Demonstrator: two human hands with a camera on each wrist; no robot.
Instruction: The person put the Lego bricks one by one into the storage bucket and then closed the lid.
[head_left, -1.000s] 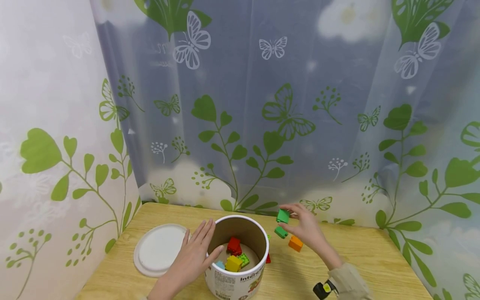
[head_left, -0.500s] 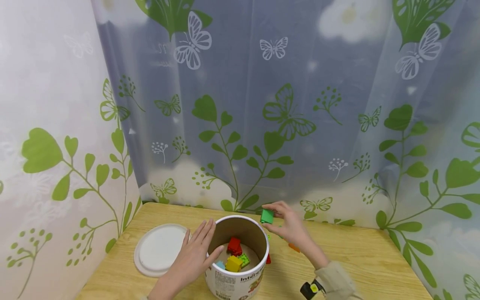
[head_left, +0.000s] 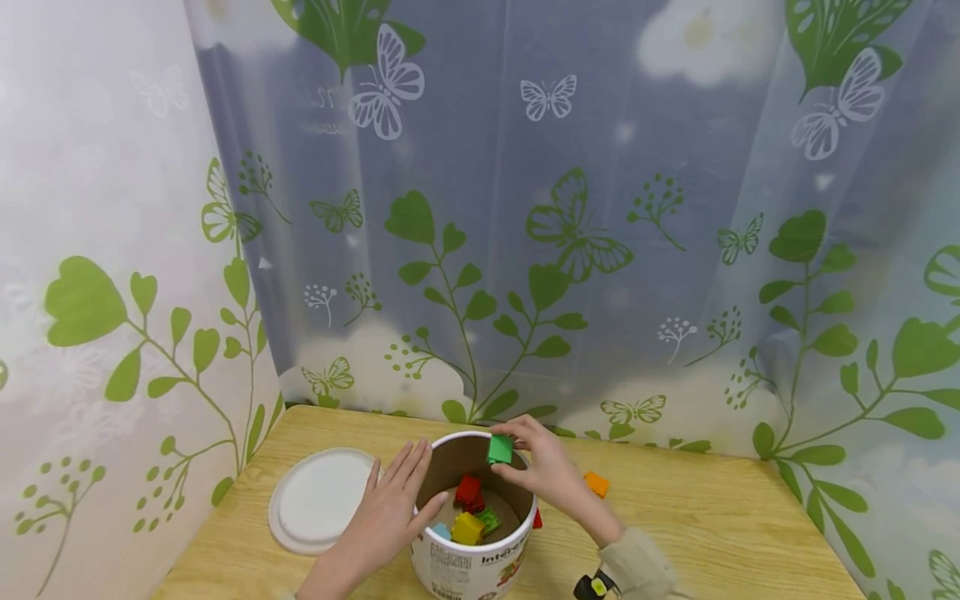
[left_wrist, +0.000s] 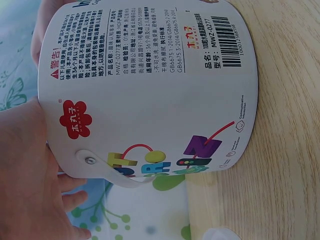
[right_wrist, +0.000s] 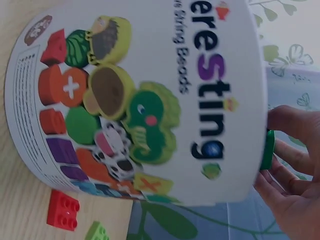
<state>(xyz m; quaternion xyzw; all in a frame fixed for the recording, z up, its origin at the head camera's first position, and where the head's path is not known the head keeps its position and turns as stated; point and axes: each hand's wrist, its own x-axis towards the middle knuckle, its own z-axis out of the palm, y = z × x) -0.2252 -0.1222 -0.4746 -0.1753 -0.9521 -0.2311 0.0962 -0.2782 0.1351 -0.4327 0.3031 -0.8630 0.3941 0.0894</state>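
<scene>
A white cardboard bucket [head_left: 450,571] with printed pictures stands on the table, its top uncovered. My left hand [head_left: 386,504] lies against its left rim, fingers straight; in the left wrist view, the hand [left_wrist: 25,172] touches the wall beside the handle. My right hand [head_left: 546,467] pinches a green toy building block [head_left: 499,449] over the bucket's right rear opening. The right wrist view shows that block [right_wrist: 268,150] partly hidden by the rim. Inside lie red blocks [head_left: 469,489], a yellow block [head_left: 468,529], a light green block [head_left: 489,521] and a light blue piece [head_left: 441,530].
A round white lid [head_left: 324,497] lies left of the bucket. On the wooden table [head_left: 712,517], an orange block [head_left: 597,484] sits to the right. A red block [right_wrist: 62,210] and a light green block [right_wrist: 97,232] lie close to the bucket. A patterned curtain [head_left: 480,250] hangs behind.
My right hand has moved left with the green block, from above the table to over the bucket. My left hand has stayed at the rim.
</scene>
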